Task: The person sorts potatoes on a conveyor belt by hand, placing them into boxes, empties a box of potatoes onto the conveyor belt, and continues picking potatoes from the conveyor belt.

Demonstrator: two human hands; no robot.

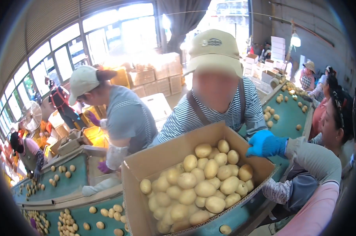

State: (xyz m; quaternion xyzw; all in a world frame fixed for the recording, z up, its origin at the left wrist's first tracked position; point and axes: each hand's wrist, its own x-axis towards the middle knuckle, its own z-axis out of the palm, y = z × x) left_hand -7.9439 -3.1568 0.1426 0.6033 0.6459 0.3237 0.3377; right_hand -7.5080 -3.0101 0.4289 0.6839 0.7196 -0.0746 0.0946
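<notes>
A brown cardboard box (174, 150), open at the top and tilted, takes up the lower middle of the head view. It holds many smooth, pale yellow, potato-like ovals (204, 188). My right hand (267, 144), in a blue knit glove, is closed on the box's far right rim. A grey sleeve cover and a pink sleeve lead from it to the lower right edge. Across the box stands a person in a striped top (221, 105), leaning against its far side; that person's hands are mostly hidden. My left hand does not show.
Green conveyor belts (76, 170) carry loose ovals at the left, below the box and at the far right. A co-worker in grey (129, 108) stands at the left, others along the right belt. Stacked cartons (144, 80) stand behind, before the windows.
</notes>
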